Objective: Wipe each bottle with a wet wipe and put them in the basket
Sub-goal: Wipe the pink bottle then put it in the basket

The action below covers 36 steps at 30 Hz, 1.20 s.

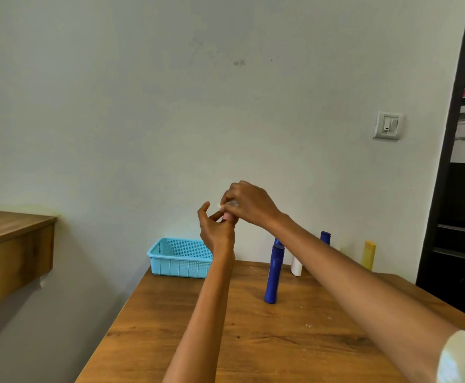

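Left hand (216, 230) pinches a small pink bottle (226, 216); right hand (249, 204) at 1 o'clock pinches a wipe (226, 206) on it.

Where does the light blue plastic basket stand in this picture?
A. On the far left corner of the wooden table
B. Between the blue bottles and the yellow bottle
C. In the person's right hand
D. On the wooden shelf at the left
A: the light blue plastic basket stands on the far left corner of the wooden table, left of the tall blue bottle and apart from it.
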Each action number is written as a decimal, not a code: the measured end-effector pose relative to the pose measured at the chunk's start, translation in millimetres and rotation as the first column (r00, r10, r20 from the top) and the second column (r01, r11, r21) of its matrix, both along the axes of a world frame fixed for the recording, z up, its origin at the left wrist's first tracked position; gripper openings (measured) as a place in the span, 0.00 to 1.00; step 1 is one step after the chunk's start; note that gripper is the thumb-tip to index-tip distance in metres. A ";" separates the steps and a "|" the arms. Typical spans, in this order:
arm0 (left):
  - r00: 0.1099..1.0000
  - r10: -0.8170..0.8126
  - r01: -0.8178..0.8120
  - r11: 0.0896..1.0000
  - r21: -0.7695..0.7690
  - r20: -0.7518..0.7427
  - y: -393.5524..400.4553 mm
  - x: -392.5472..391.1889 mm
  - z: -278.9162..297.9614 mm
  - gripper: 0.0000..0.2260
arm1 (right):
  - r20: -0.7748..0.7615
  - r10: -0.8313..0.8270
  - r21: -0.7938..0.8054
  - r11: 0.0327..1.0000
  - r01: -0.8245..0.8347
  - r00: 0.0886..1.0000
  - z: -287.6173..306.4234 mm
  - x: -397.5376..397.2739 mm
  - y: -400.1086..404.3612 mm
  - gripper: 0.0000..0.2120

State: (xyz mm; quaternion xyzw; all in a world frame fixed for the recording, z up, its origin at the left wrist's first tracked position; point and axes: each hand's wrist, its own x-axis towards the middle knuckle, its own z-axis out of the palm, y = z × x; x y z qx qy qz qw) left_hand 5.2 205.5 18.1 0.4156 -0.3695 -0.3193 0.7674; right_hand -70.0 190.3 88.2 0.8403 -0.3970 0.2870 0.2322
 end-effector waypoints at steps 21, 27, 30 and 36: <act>0.851 -0.360 0.396 0.918 0.018 -0.383 2.6 -4.6 9.0 0.23 | 0.913 -0.101 0.152 0.983 -0.100 0.395 -0.9 -30.9 -26.0 0.10; 0.799 -0.352 0.407 0.914 0.007 -0.487 5.1 -4.9 9.0 0.23 | 0.950 -0.048 0.111 0.975 -0.193 0.308 -20.2 -14.0 -14.3 0.09; 0.781 -0.352 0.405 0.914 -0.012 -0.515 2.9 -1.9 7.5 0.22 | 0.934 -0.030 0.114 0.969 -0.218 0.357 -35.8 -5.7 -11.6 0.08; 0.700 -0.411 0.481 0.876 -0.040 -0.584 0.1 10.7 2.4 0.07 | 0.843 -0.066 0.274 0.907 -0.320 0.534 -52.6 -16.6 -3.1 0.09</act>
